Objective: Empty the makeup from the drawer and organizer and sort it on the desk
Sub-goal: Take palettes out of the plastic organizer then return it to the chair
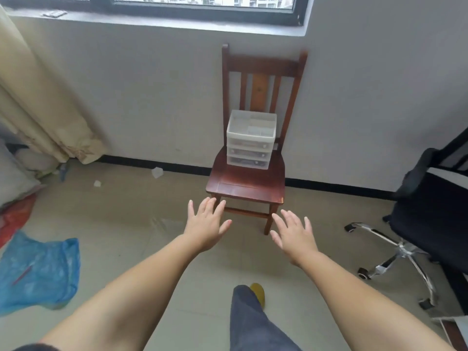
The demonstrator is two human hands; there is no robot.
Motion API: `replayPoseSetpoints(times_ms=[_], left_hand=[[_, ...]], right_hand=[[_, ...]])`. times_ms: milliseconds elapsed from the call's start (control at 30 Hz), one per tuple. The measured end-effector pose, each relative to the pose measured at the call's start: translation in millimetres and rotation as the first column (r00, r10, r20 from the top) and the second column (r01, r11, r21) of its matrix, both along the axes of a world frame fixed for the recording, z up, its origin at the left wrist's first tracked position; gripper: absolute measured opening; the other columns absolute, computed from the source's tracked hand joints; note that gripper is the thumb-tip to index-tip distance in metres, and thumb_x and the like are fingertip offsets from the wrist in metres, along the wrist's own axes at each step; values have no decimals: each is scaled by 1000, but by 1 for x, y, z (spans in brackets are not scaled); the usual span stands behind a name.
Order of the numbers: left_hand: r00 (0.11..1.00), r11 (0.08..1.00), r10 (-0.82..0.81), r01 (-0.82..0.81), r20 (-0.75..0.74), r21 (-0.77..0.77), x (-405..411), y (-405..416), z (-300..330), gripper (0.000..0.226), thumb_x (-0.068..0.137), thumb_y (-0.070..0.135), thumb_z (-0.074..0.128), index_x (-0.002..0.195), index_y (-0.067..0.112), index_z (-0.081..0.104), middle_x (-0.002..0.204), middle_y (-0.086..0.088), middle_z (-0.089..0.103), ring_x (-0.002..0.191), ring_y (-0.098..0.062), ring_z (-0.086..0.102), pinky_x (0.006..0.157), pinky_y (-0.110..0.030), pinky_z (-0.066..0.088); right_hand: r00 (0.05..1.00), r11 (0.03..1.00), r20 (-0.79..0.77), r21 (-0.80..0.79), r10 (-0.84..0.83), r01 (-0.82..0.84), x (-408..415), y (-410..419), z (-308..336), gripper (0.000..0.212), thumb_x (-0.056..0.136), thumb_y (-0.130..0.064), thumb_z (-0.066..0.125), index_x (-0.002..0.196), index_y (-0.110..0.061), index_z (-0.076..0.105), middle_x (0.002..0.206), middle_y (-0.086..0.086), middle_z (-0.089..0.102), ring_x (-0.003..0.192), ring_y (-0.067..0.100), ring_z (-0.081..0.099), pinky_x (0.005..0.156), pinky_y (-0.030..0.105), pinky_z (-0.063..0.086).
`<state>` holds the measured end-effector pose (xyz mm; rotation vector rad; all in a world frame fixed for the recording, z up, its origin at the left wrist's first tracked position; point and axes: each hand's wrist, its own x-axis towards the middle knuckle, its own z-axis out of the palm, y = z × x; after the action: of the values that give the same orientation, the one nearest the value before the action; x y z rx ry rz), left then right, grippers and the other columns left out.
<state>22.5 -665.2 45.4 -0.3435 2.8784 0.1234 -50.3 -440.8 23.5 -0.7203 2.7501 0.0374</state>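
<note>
A white plastic organizer (250, 139) with three shut drawers and an open top tray stands at the back of a dark wooden chair (243, 184) against the wall. Its contents are too blurred to make out. My left hand (207, 225) is stretched forward, palm down, fingers spread, just in front of the chair's front left edge. My right hand (293, 234) reaches out the same way beside the chair's front right leg. Both hands hold nothing and are well short of the organizer.
A black office chair (428, 206) on a chrome wheeled base stands at the right. A blue plastic bag (38, 272) and a red one (15, 216) lie on the floor at left, under a beige curtain (43, 97). My leg and yellow slipper (258, 293) are below.
</note>
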Motion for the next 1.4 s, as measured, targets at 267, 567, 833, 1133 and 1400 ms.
replayPoseSetpoints(times_ms=[267, 567, 833, 1133, 1400], left_hand=[[998, 995, 65, -66, 20, 71, -143, -57, -8, 59, 98, 49, 23, 150, 24, 8, 157, -3, 10, 146, -18, 1, 116, -52, -2], [993, 989, -104, 97, 57, 116, -318, -133, -63, 61, 98, 46, 30, 150, 22, 9, 157, -3, 12, 146, -18, 5, 116, -48, 1], [947, 945, -312, 302, 69, 127, -430, -171, -123, 63, 98, 29, 34, 151, 18, 1, 159, -4, -4, 146, -18, -5, 117, -44, -2], [904, 908, -410, 418, -123, 39, -441, -182, -178, 81, 83, 5, 48, 151, 15, 6, 158, -9, 10, 146, -26, 5, 117, -48, 9], [911, 917, -389, 397, -136, 39, -441, -177, -175, 85, 75, -6, 45, 150, 12, 8, 157, -11, 12, 146, -28, 7, 117, -47, 10]], right_hand=[[998, 1000, 64, -14, 17, -16, -156, -55, -16, 53, 101, -43, 22, 151, -25, 14, 158, -3, 12, 146, 14, 7, 118, 42, 8], [898, 935, 371, -164, -238, 316, -285, -150, -85, 50, 101, -38, 31, 148, -24, 24, 153, -1, 26, 136, 22, 32, 105, 40, 35], [466, 443, 736, -250, -491, 861, -377, -228, -155, 43, 102, -22, 29, 144, -21, 31, 144, 6, 42, 124, 24, 47, 99, 32, 39], [-152, -574, 985, 171, 81, 800, -440, -268, -205, 34, 99, -9, 34, 131, -9, 48, 124, 11, 58, 108, 25, 58, 89, 43, 46], [-245, -508, 968, 241, 59, 827, -419, -262, -212, 36, 93, 5, 18, 92, -8, 51, 99, 9, 61, 122, 28, 52, 93, 40, 43]])
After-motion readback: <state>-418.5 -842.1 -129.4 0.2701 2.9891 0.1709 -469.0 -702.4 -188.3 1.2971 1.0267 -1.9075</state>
